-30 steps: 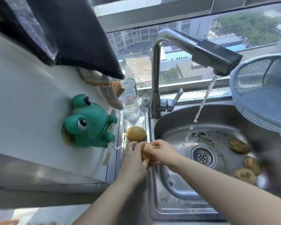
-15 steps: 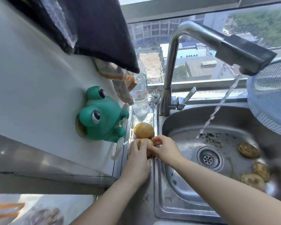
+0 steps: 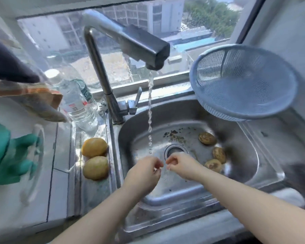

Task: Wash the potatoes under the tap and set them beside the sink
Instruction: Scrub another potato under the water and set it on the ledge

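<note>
At the far left a green frog holder (image 3: pixel 5 152) hung on the wall, and a water bottle (image 3: pixel 77 103) stood behind it; the bottle's label showed red and green bands, but its writing was too blurred to read. On the strip of desk (image 3: pixel 93 189) left of the sink (image 3: pixel 174 196) lay two washed potatoes (image 3: pixel 94 147), the nearer one (image 3: pixel 95 167) set down only a moment earlier, when both hands had been placing it there. The left hand (image 3: pixel 144 173) and right hand (image 3: pixel 181 166) had since moved over the basin below the running tap (image 3: pixel 130 43), fingers loosely curled and holding nothing. So two potatoes looked finished. Three dirty potatoes (image 3: pixel 207 138) waited on the sink floor to the right, beneath a blue colander (image 3: pixel 243 81).
</note>
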{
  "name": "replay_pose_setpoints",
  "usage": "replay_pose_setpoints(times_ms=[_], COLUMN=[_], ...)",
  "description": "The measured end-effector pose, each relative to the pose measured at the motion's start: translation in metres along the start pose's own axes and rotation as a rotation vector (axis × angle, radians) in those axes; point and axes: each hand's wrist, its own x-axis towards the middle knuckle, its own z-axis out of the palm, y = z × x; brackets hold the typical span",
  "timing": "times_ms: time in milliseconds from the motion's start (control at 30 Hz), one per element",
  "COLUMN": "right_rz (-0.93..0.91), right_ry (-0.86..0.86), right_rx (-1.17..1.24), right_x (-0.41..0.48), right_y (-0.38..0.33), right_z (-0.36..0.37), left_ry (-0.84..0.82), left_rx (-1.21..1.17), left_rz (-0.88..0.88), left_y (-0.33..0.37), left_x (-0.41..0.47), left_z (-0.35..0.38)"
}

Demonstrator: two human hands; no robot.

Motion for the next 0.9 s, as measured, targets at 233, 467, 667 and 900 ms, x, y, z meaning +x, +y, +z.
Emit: replay_pose_setpoints(times_ms=[233, 467, 667, 900], right_rz=[0.231, 0.027, -0.060, 0.011], right_ry=[-0.051, -0.255, -0.365, -0.209], right_rx=[-0.545, -1.051, -1.342, -0.789], right_x=[0.016, 0.056, 0.066, 0.058], right_y=[0.104, 0.137, 0.142, 0.118], right_z=[-0.062, -0.064, -0.049, -0.047], left_ry=[-0.310, -0.288, -0.282, -0.287], left_rx=[-0.022, -0.084, -0.136, -0.154], left_rz=[-0.004, -0.060, -0.086, -0.085], left_y=[0.039, 0.042, 0.037, 0.031], left_x=[0.039, 0.065, 0.073, 0.062], left_z=[0.031, 0.041, 0.050, 0.044])
